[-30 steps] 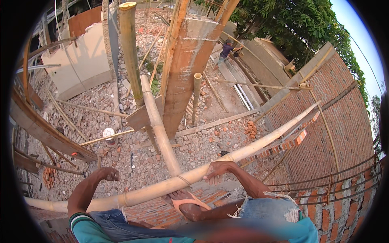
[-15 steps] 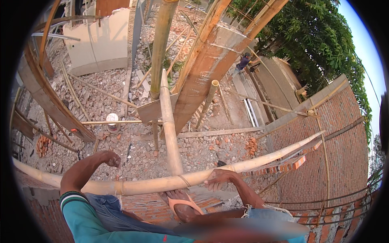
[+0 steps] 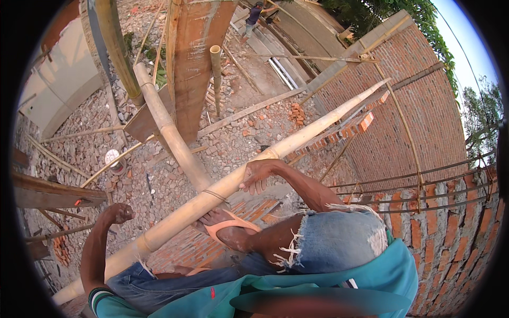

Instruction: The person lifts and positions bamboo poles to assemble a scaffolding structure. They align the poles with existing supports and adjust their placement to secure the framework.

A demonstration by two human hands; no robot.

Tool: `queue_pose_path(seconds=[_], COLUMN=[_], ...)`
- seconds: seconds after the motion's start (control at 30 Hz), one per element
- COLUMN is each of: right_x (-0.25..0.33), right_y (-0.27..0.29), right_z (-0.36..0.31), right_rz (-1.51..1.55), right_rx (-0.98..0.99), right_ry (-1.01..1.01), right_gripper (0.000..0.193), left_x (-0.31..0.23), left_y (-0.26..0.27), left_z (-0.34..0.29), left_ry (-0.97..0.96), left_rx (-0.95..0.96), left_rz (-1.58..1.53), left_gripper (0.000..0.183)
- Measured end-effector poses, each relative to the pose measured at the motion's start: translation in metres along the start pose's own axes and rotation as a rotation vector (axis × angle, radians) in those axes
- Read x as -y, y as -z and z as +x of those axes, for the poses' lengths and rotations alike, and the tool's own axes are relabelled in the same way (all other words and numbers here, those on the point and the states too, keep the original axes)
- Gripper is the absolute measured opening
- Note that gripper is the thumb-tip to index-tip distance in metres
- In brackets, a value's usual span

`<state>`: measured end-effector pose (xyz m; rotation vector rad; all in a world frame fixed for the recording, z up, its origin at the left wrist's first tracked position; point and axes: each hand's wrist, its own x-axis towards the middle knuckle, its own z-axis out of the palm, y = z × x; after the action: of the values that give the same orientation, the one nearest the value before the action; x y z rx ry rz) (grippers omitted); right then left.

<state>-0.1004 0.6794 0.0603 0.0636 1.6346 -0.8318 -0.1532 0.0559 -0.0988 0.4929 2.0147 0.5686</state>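
- bamboo pole [image 3: 228,187] slants from lower left to upper right across the front of the person, crossing the near end of a second bamboo [image 3: 170,132].
- the right hand [image 3: 258,172] seems to rest on the pole, its fingers loose rather than wrapped round; if the pole rolled, that hand could slip off.
- the left hand [image 3: 117,213] is in the air, well apart from the right, fingers curled; whether around anything, i cannot tell.
- a thin tie [image 3: 216,196] circles the pole by the crossing; if slack, the joint could shift.
- the sandalled foot [image 3: 233,236] is just beside it, so slippage could pinch toes or unbalance the person above the rubble [image 3: 164,199].
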Motion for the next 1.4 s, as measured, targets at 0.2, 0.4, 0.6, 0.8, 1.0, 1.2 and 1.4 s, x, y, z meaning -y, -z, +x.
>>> queue_pose_path(seconds=[0.2, 0.4, 0.6, 0.8, 1.0, 1.2, 1.4], right_x=[0.004, 0.002, -0.001, -0.001, 0.0, -0.001, -0.003], right_y=[-0.001, 0.002, 0.003, 0.002, 0.001, 0.002, 0.001], right_z=[-0.004, -0.002, 0.001, 0.001, -0.002, 0.0, 0.002], right_rz=[-0.013, -0.011, -0.005, -0.008, -0.005, -0.005, -0.008], right_rx=[-0.01, 0.013, 0.025, 0.009, 0.0, 0.016, 0.009], right_ry=[0.014, 0.007, 0.014, 0.016, 0.021, 0.029, 0.04], right_gripper=[0.057, 0.059, 0.059, 0.06, 0.059, 0.058, 0.06], left_x=[0.0, 0.01, 0.009, 0.001, -0.003, -0.007, -0.006], left_y=[-0.001, 0.0, -0.001, -0.001, 0.0, 0.001, 0.001], left_z=[0.002, 0.009, 0.009, 0.003, 0.003, 0.0, 0.002], left_ry=[-0.111, -0.206, -0.034, -0.047, -0.036, -0.07, -0.073], left_rx=[-0.051, -0.013, 0.007, -0.006, 0.016, 0.012, 0.01], left_rz=[0.127, 0.054, 0.11, 0.053, 0.017, 0.049, 0.187], left_gripper=[0.013, 0.013, 0.019, 0.017, 0.017, 0.021, 0.02])
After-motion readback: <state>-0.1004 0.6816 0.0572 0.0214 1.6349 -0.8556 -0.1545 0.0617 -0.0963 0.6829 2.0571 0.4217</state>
